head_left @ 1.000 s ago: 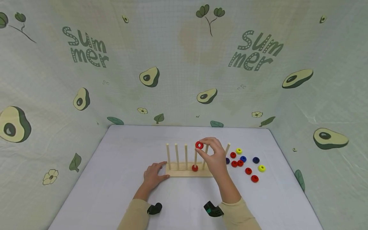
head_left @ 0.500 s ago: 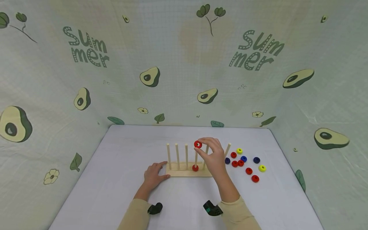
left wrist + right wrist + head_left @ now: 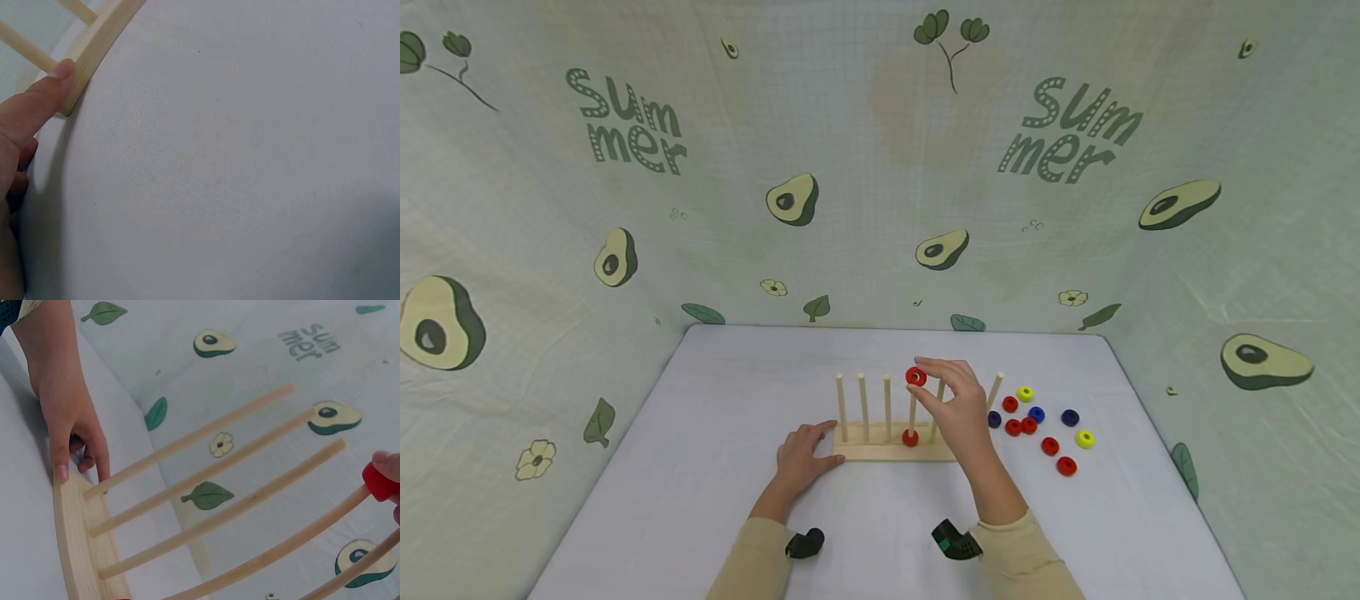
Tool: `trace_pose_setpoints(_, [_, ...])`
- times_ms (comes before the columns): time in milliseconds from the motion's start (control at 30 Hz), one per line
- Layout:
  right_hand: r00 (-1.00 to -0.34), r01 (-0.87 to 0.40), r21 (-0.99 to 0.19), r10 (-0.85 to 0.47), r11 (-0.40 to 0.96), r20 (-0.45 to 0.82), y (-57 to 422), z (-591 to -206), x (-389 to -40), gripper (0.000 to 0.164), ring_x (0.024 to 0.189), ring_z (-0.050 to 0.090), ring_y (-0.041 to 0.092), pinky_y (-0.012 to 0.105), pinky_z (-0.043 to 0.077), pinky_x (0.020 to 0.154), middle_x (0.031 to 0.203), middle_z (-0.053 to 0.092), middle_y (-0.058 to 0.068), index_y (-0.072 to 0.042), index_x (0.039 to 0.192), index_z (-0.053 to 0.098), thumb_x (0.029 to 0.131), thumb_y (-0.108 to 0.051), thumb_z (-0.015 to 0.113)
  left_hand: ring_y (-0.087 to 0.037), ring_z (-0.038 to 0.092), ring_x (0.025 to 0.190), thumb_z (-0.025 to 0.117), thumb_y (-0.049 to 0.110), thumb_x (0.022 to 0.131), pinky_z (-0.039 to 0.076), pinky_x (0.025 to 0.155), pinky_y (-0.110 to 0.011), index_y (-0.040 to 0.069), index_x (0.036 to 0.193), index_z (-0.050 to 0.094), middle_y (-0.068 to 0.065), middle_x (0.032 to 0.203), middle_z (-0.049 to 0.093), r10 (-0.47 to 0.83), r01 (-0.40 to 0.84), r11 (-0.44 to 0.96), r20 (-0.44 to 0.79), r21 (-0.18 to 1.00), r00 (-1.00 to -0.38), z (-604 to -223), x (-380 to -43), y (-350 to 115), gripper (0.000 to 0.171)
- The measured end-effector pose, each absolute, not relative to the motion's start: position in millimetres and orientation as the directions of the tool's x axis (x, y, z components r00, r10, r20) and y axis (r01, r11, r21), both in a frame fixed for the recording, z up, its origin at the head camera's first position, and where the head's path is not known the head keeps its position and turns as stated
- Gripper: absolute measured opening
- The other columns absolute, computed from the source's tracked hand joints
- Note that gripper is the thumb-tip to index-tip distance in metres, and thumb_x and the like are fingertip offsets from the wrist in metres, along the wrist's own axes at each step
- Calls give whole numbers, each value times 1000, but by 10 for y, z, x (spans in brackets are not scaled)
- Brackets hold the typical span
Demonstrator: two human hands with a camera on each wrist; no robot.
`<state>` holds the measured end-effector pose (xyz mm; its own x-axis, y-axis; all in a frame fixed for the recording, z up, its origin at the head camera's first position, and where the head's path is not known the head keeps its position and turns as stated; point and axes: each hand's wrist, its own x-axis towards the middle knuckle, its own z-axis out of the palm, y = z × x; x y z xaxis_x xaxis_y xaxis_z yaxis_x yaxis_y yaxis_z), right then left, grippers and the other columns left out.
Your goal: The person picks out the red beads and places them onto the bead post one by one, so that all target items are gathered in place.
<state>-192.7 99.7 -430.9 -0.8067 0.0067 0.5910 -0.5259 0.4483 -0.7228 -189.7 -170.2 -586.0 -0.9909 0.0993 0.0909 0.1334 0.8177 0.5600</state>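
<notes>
A wooden peg rack [image 3: 880,453] with a row of upright pegs stands on the table. My left hand [image 3: 800,457] grips its left end, thumb at the front corner and a finger at the back. That thumb [image 3: 64,70] lies on the base's edge in the left wrist view. My right hand [image 3: 962,410] pinches a red ring [image 3: 909,374] between thumb and fingers at the top of the fourth peg from the left. The peg's tip meets the held red ring [image 3: 377,483] in the right wrist view. Another red ring [image 3: 910,439] sits low on that same peg.
Right of the rack lie several loose rings: red [image 3: 1067,467], yellow [image 3: 1085,439], blue [image 3: 1036,414] and dark blue [image 3: 1070,417]. My right hand and forearm cover the rack's right end. A printed cloth [image 3: 865,283] hangs behind the white table [image 3: 737,375].
The right hand has brought the red ring slightly left, over the fourth peg's top, and the ring now tilts more. My left hand stays on the rack.
</notes>
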Motion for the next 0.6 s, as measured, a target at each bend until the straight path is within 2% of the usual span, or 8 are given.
trace_pose_setpoints(133, [-799, -534, -717, 10, 449, 601, 1016, -4319, -1925, 33, 103, 57, 14, 22, 45, 89, 110, 71, -2, -8, 107, 75, 76, -8, 84, -27, 49, 95, 75, 51, 80, 33, 72, -40, 20, 134, 57, -7, 109, 58, 102, 144, 815, 105, 561, -989, -5863, -1894, -1695, 65])
trace_pose_setpoints(367, [-827, -492, -741, 20, 457, 562, 1028, -4302, -1916, 29, 101, 56, 13, 33, 48, 88, 105, 71, -3, -10, 106, 75, 78, -10, 83, -26, 50, 99, 79, 44, 78, 35, 74, -41, 21, 135, 57, -4, 112, 58, 84, 80, 832, 18, 549, -996, -5882, -1941, -1687, 66])
trace_pose_setpoints(600, [-830, -489, -737, 13, 467, 558, 1024, -4282, -1934, 30, 100, 57, 13, 27, 48, 86, 104, 71, -3, -11, 105, 76, 76, -11, 84, -25, 50, 99, 79, 44, 78, 35, 75, -41, 21, 135, 57, -4, 111, 58, 74, 73, 834, 19, 547, -997, -5888, -1945, -1694, 65])
